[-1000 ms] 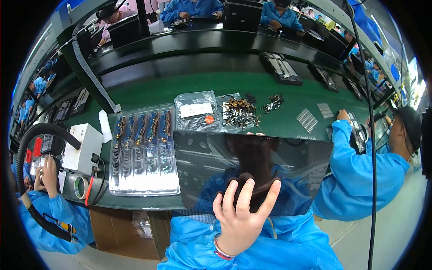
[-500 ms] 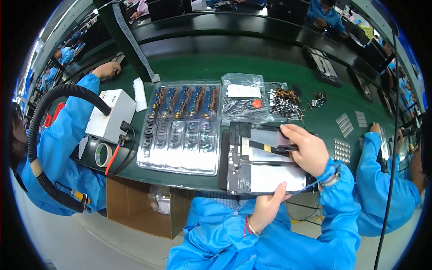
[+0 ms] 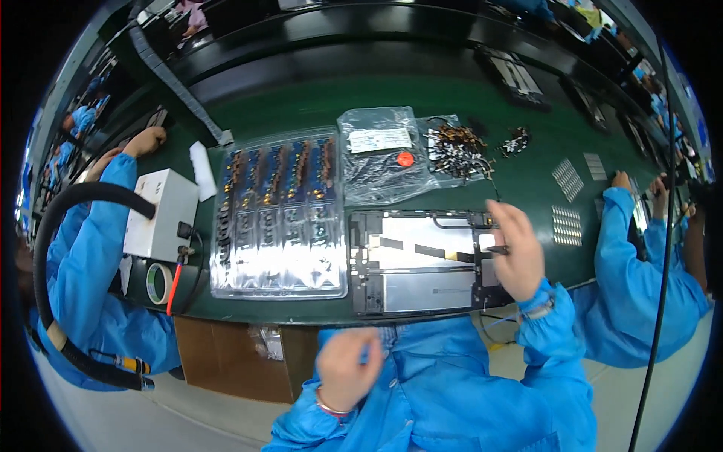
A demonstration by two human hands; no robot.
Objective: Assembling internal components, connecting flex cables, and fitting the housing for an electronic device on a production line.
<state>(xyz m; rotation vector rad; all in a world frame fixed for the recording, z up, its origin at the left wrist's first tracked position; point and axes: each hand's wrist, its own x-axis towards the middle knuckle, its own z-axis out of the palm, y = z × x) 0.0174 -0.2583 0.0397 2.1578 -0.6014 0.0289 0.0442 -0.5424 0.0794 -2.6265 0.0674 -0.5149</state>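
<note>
An opened tablet-like device (image 3: 429, 291) lies flat near the bench's front edge, its silver battery panels and black frame exposed. Over its right end is my right hand (image 3: 520, 252), fingers bent around a thin dark tool (image 3: 497, 249) whose tip points left above the device. Most of that tool is hidden by the hand, so its exact kind is unclear. My left hand (image 3: 349, 369) hovers off the bench, below the device's front edge and in front of my body. It touches nothing I can see, and motion blurs its fingers.
Left of the device sits a clear plastic tray (image 3: 280, 292) of small circuit parts. Behind are a plastic bag (image 3: 380, 177) and a pile of small cables (image 3: 458, 151). Farther left stand a white box (image 3: 160, 215) and tape roll (image 3: 158, 283). Co-workers sit on both sides.
My left hand has let go of the device's front edge and moved left, toward my body. The device now lies flat, turned slightly and more fully visible. My right hand stays over its right end.
</note>
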